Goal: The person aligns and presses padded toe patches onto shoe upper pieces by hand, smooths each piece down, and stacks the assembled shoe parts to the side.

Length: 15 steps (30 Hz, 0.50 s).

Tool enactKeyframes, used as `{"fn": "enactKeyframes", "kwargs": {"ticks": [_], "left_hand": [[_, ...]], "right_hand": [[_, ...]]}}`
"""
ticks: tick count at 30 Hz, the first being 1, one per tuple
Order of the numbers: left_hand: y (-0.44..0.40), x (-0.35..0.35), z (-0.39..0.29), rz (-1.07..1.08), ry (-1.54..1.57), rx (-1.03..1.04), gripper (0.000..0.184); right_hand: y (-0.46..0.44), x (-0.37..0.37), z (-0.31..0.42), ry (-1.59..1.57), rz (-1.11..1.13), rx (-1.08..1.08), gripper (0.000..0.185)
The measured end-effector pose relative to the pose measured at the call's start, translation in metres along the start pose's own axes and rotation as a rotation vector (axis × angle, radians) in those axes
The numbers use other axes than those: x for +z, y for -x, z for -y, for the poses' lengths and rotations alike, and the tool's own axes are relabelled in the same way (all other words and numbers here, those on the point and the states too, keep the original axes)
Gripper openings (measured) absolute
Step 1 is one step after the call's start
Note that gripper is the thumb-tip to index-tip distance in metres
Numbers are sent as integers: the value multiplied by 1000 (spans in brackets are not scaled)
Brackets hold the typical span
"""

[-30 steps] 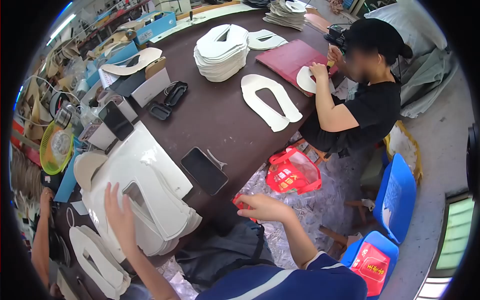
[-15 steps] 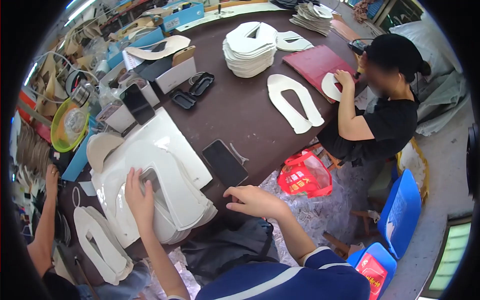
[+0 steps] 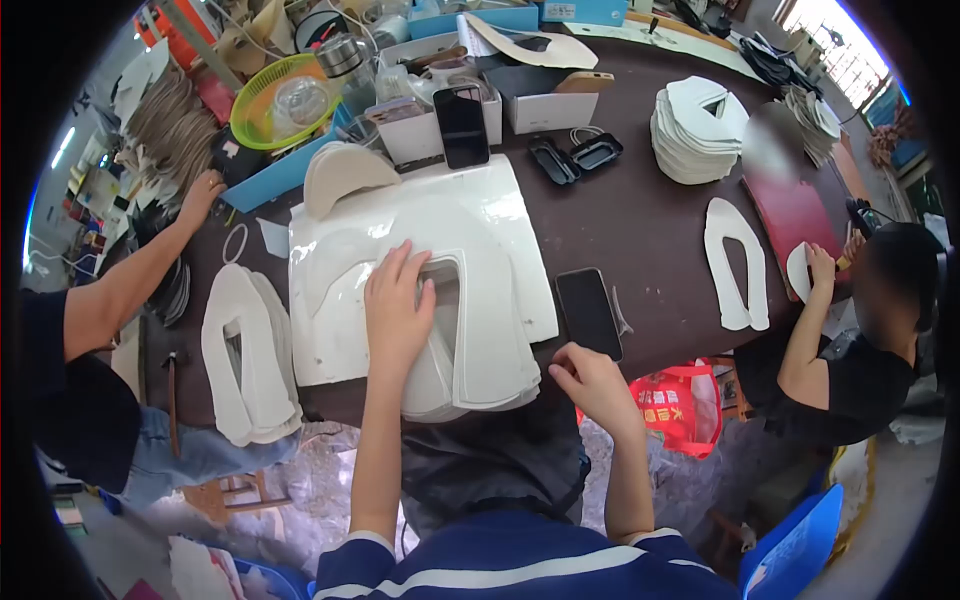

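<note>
My left hand (image 3: 400, 305) lies with outstretched fingers on white U-shaped cut pieces, at the inner edge of their opening. These pieces form a stack (image 3: 490, 340) at the table's front edge, partly on a glossy white board (image 3: 515, 215). To the right of the stack is my right hand (image 3: 597, 388), its fingers loosely bent, the thumb apart, and nothing visible in it. Just beyond that hand a dark phone (image 3: 590, 312) lies flat. Left of the board sits another stack of U-shaped pieces (image 3: 222, 375). A curved beige stack (image 3: 345, 180) rests on the board's far left corner.
An upright phone (image 3: 461, 127) leans on white boxes (image 3: 548, 112). An open black case (image 3: 575, 157) lies nearby. Farther right are a tall white stack (image 3: 697, 135) and a single U-shaped piece (image 3: 735, 265). Co-workers sit at right and left; one's hand (image 3: 822, 268) holds a white piece.
The view has swung to the left and levelled, so the table appears straighter and the left co-worker shows more. My left hand stays on the stack; my right hand remains beside it, fingers now pointing more forward.
</note>
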State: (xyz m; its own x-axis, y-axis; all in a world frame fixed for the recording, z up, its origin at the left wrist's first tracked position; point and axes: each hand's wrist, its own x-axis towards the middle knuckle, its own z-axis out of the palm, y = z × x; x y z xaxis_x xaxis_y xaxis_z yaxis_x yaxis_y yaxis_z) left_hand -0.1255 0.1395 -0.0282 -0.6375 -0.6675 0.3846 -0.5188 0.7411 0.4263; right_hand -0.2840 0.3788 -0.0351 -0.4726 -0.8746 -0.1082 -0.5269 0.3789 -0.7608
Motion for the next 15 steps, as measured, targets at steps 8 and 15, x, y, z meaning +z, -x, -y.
{"fn": "enactKeyframes", "kwargs": {"ticks": [8, 15], "left_hand": [[-2, 11, 11, -52, 12, 83, 34], [-4, 17, 19, -84, -27, 153, 35]], "right_hand": [[14, 36, 2, 281, -283, -60, 20], [38, 59, 12, 334, -314, 70, 36]]}}
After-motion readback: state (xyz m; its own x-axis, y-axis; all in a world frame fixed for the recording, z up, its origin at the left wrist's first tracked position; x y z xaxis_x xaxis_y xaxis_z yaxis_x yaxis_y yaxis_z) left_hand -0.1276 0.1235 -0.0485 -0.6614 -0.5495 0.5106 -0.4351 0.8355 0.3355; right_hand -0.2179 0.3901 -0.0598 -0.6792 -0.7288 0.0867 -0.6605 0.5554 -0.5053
